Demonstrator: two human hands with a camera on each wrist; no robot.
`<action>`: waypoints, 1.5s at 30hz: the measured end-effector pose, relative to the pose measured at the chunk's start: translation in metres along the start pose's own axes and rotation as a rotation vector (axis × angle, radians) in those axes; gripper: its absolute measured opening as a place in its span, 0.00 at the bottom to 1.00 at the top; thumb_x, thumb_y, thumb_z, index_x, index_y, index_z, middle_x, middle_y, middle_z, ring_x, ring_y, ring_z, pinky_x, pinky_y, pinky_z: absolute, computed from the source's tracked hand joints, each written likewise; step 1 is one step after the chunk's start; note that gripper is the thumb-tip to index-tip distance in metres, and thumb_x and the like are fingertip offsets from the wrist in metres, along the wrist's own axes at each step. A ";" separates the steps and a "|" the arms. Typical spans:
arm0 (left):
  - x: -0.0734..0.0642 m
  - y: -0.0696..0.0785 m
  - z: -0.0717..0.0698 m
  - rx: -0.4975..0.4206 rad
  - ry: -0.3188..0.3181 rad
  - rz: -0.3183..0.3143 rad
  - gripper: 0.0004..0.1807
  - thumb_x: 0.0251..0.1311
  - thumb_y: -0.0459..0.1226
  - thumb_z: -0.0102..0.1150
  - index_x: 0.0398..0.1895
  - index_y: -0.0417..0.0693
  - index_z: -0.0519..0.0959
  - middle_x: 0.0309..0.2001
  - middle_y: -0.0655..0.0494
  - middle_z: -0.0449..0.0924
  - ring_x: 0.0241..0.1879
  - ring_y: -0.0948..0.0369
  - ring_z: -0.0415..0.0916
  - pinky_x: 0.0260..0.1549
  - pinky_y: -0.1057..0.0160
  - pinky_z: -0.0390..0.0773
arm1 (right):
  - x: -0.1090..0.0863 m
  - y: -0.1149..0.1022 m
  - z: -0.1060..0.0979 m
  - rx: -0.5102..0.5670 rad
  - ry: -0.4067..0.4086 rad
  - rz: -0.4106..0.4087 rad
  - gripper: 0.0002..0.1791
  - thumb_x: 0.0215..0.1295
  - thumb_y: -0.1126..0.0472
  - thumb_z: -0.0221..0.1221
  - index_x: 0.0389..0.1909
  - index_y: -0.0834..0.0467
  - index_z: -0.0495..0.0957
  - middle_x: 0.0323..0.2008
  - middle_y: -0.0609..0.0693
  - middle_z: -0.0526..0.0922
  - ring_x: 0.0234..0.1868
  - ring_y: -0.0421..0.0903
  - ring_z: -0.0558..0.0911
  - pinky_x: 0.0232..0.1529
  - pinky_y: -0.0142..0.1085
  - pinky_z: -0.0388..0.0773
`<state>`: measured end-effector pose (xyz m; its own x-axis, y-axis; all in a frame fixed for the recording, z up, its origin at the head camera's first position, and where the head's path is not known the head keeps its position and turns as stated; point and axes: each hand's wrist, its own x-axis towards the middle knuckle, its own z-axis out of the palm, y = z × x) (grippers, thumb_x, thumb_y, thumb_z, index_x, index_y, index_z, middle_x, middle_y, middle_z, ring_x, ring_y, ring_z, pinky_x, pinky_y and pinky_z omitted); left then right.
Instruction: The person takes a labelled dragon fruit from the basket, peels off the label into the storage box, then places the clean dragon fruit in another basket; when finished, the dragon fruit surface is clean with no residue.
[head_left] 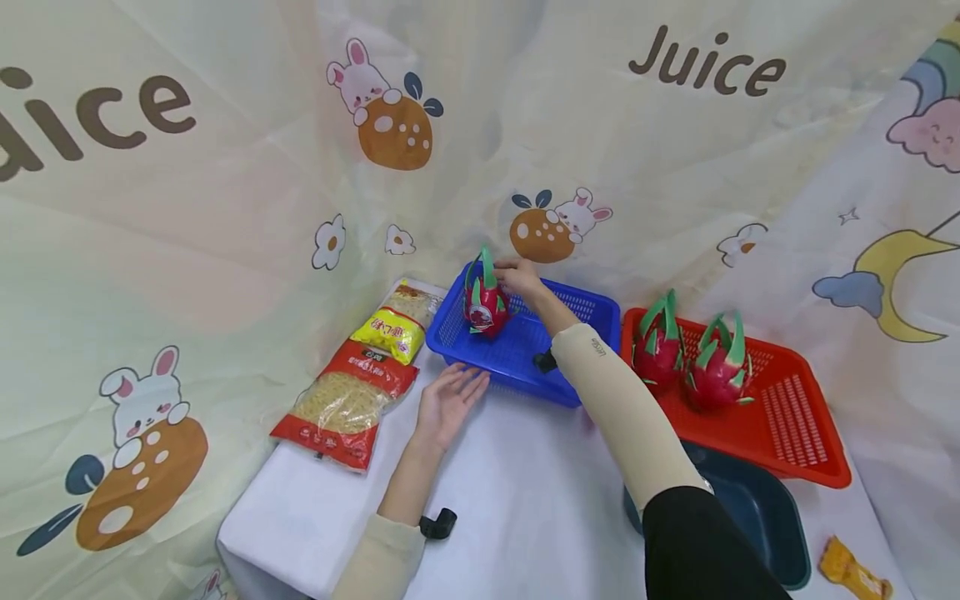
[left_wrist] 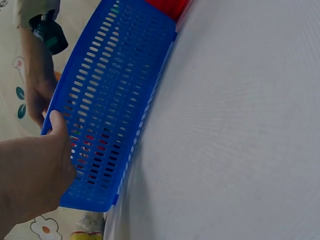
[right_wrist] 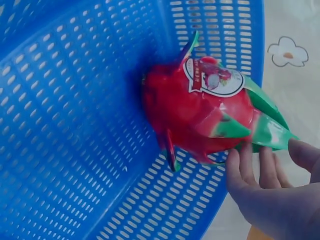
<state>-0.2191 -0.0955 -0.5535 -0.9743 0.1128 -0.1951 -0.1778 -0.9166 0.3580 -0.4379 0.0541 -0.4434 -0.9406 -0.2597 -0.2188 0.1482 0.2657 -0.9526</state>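
Note:
A red dragon fruit (right_wrist: 172, 110) with green leaves and an oval label sits in the left part of the blue basket (head_left: 510, 367). My right hand (head_left: 517, 275) reaches over the basket from the right, at the top of this fruit. In the right wrist view, the right hand (right_wrist: 270, 185) has its fingertips right at the green leaves, thumb and fingers spread apart. My left hand (head_left: 450, 404) lies palm up at the basket's near left side, fingers stretched toward the rim. In the left wrist view, the left hand (left_wrist: 45, 165) overlaps the blue rim.
On the right, a red basket (head_left: 795, 417) holds two more dragon fruits (head_left: 716, 375). A dark tub (head_left: 765, 517) is partly under it, near an orange wrapped snack (head_left: 855, 571). Two noodle packs (head_left: 345, 404) lie left of the blue basket. A printed curtain hangs behind the white table.

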 end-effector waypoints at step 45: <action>0.002 -0.003 -0.006 -0.156 -0.046 -0.058 0.10 0.79 0.32 0.40 0.58 0.42 0.63 0.65 0.38 0.66 0.69 0.41 0.65 0.75 0.48 0.64 | -0.172 -0.013 -0.070 0.419 0.119 -0.169 0.24 0.79 0.64 0.56 0.70 0.71 0.70 0.56 0.53 0.81 0.54 0.46 0.81 0.66 0.43 0.78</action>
<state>-0.2197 -0.0945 -0.5610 -0.9689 0.1813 -0.1685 -0.2138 -0.9560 0.2009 -0.2991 0.1606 -0.3783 -0.9870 -0.1527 -0.0506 0.0775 -0.1757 -0.9814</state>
